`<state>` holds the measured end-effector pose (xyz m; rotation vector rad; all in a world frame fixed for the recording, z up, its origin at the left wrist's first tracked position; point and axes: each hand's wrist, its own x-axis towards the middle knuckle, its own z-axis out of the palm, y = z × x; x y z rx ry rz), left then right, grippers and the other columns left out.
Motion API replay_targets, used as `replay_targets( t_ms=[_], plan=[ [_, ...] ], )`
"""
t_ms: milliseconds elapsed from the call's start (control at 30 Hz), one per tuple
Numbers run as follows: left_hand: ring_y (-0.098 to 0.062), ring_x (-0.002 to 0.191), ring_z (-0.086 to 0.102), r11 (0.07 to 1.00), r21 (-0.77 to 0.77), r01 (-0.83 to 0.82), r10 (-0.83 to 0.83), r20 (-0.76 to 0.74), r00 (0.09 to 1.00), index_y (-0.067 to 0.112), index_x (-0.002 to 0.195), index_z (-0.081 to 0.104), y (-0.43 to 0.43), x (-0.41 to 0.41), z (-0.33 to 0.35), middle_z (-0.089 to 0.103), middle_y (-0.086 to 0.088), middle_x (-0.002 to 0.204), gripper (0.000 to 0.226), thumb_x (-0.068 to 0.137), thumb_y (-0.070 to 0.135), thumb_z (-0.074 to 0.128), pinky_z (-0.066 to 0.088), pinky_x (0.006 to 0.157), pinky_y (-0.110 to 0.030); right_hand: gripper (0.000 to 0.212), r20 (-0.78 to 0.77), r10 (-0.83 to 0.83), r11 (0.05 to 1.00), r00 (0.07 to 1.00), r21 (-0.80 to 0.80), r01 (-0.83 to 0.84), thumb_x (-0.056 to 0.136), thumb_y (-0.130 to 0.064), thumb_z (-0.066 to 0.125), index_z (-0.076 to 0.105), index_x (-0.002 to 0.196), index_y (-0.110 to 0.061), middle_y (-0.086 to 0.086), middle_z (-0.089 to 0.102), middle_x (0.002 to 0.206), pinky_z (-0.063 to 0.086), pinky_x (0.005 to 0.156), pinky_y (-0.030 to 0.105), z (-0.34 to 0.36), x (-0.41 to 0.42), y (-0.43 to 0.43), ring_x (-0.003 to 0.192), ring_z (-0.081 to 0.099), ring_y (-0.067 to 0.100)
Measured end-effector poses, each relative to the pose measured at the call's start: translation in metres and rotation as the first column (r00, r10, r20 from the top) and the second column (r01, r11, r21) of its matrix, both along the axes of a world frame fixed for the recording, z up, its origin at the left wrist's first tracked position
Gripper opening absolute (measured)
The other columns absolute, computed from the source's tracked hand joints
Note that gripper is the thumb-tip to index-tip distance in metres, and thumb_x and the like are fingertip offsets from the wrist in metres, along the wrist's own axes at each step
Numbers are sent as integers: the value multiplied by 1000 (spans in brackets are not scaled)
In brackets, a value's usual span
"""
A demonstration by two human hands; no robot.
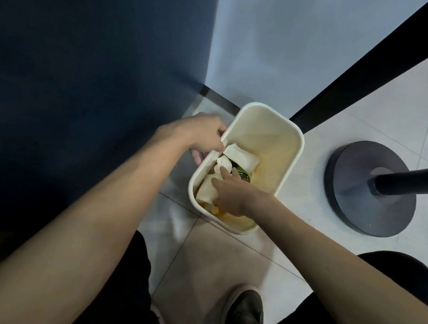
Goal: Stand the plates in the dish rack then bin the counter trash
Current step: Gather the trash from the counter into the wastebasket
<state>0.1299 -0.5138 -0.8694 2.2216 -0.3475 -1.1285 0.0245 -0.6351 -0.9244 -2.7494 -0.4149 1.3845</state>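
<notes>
1. The left hand (207, 135) grips the bin (295, 154) by its rim; the right hand (230, 194) presses straight fingers on the crumpled paper (239, 156) inside.
2. With the trash already in the bin, binning looks nearly done; the plates are out of view.

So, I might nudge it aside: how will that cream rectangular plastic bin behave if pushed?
Probably light: the cream rectangular plastic bin holds mostly crumpled white paper. Likely slides on the smooth floor tiles. The left hand gripping its rim hints it tips easily.
</notes>
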Motion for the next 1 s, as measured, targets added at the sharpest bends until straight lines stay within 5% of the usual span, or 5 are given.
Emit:
replay_targets(
  t_ms=[67,333,667,833,1000],
  plan=[
    [-18,75,73,1000,4,7,-7,2,1000,16,116,64,1,-1,1,70,-2,92,22,95,12,62,59,54,-30,48,-37,-4,1000,999,9,5,102,-29,38,34,143,-4,24,9,159,17,117,59,0,3,0,147,3,47],
    [-16,87,70,997,-32,-74,78,156,985,16,109,68,8,2,18,70,1,98,24,100,32,52,59,66,-34,44,148,-327,931,934,220,291,94,-33,61,58,132,-10,9,60,130,38,94,28,59,48,-25,122,52,28],
    [-3,79,61,983,-99,-151,179,414,892,25,111,70,21,-17,49,67,7,96,17,96,29,61,48,72,-21,10,322,-494,845,807,398,358,89,-24,64,67,97,-19,-1,66,95,49,84,35,105,44,-57,94,60,20],
    [-10,70,61,954,-174,-243,284,282,916,21,99,74,31,-71,68,67,5,78,12,94,19,63,51,66,-22,13,109,-698,607,708,616,503,85,-3,56,63,77,-10,1,64,72,48,66,24,110,7,-50,68,60,12],
    [-17,64,59,876,-106,-470,479,295,827,20,92,73,49,-151,85,66,2,74,16,93,15,58,52,59,-35,10,-235,-817,319,526,576,753,88,-5,60,65,80,-9,6,72,75,52,64,27,152,-77,-32,66,66,17]
  ],
)
